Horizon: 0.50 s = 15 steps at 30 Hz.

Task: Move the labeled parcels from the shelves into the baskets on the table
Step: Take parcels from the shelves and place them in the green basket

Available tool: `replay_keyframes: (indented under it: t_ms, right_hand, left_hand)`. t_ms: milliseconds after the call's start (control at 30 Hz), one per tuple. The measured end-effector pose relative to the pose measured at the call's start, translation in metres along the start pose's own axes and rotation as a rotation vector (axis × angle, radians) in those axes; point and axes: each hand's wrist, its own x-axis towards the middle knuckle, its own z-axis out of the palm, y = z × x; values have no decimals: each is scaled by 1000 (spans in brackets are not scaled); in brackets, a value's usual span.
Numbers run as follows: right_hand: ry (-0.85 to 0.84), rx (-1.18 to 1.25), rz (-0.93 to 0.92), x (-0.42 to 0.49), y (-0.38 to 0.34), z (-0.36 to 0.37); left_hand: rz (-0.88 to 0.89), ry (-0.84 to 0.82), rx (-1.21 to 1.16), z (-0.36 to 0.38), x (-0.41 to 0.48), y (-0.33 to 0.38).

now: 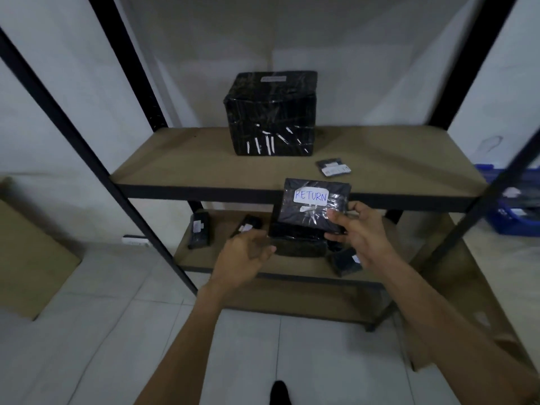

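My right hand (358, 232) grips a flat black parcel (314, 206) with a white label reading RETURN, held in the air in front of the middle shelf's edge. My left hand (248, 255) hovers just left of and below it, fingers apart, holding nothing. A large black wrapped parcel (270, 115) stands on the middle shelf (181, 159), and a small black parcel (333, 168) lies to its right. On the lower shelf (295, 266) lie several small black parcels, such as one at the left (199, 230), partly hidden by my hands.
Black metal shelf posts (140, 71) frame the rack. A blue basket (517, 203) stands at the right, behind a post. Flat cardboard (26, 258) leans at the left on the tiled floor (117, 331). My foot (279, 391) shows at the bottom.
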Motion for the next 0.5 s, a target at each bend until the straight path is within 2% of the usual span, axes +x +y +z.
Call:
replay_keyframes:
  t_ms: [267,500]
  right_hand:
    - [51,-73,15,-126,2,-84]
    - [117,-3,-36,-219,-3,-157]
  left_hand:
    - [30,-103,26,31,-100,66]
    - [58,-169,-1,74,-162,104]
